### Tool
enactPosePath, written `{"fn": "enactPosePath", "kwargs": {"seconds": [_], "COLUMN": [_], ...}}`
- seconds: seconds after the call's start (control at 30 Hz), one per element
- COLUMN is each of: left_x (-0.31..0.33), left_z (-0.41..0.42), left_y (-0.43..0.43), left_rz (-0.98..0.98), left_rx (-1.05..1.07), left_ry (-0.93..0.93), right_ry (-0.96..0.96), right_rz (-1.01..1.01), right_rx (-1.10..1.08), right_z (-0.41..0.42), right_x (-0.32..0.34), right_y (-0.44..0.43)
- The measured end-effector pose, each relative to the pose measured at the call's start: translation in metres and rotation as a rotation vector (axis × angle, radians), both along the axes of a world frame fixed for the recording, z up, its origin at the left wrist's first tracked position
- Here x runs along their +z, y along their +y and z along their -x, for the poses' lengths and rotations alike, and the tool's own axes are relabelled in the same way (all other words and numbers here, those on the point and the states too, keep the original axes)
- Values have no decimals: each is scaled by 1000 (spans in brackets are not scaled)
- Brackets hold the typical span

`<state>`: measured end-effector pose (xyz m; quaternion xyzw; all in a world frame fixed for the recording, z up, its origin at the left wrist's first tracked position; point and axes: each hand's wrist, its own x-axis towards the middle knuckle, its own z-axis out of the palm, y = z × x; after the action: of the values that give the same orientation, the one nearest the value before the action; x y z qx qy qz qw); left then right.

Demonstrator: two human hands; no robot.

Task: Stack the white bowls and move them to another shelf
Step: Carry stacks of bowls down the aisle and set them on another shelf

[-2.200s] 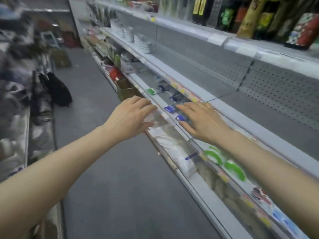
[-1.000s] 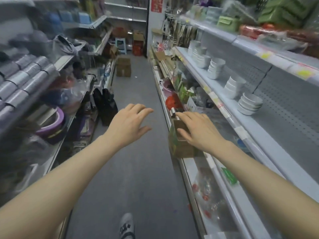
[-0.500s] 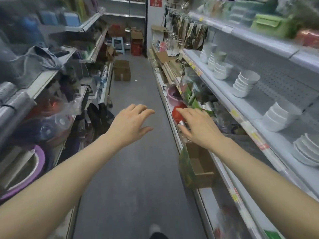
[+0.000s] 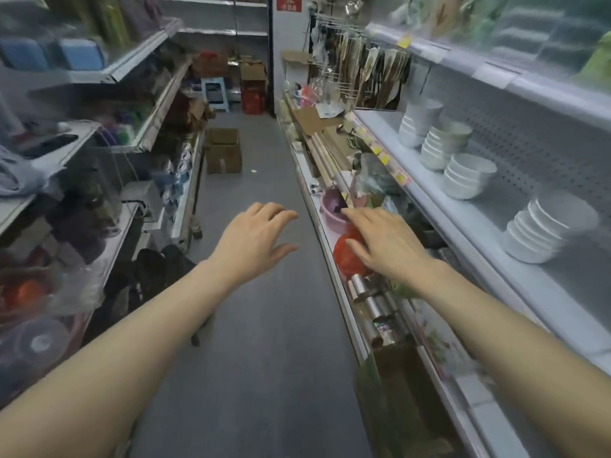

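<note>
Stacks of glossy white ceramic bowls (image 4: 542, 229) are seen along the pale grey metal shelf (image 4: 489, 226) on the right, untouched. The left hand (image 4: 254, 239) and right hand (image 4: 383, 246) are held out empty, fingers spread. The approach is judged underway; a rightward reach is needed next.

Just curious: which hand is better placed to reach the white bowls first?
Probably the right hand: it hovers open nearest the white bowls on the shelf; the left hand is over the aisle floor.
</note>
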<state>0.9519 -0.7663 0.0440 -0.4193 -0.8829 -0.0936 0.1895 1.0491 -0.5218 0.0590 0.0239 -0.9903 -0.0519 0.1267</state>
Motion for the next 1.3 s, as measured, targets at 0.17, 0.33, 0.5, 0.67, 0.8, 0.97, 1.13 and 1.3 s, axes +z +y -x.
{"fn": "enactPosePath", "kwargs": {"seconds": [0.17,0.33,0.5,0.67,0.8,0.97,1.13,1.3], "left_x": [13,12,11,18,12,-5,-17,-17], "left_z": [103,210,319,415,471,525,585,632], "left_y": [52,109,170,231,283,349,425,502], "left_rz": [-26,-40,-34,-32,-61,-31,11,48], "left_rx": [-13,-99,-247,-404,-501,-596,-701,-791], "left_ry": [-18,-12,-44,-77,-187,-244,-261,-312], "right_ry": [4,45,104,185,283,398,505,595], "right_rz": [38,73,120,186,297,376,402,437], "right_rx": [-72,-184,-357,-549,-691,-840,-955,-1148], "right_z": [92,175,251,316,354,399,451,502], "right_x": [7,4,3,10,8,8,6,5], "right_y": [42,89,132,172,207,261,327,396]}}
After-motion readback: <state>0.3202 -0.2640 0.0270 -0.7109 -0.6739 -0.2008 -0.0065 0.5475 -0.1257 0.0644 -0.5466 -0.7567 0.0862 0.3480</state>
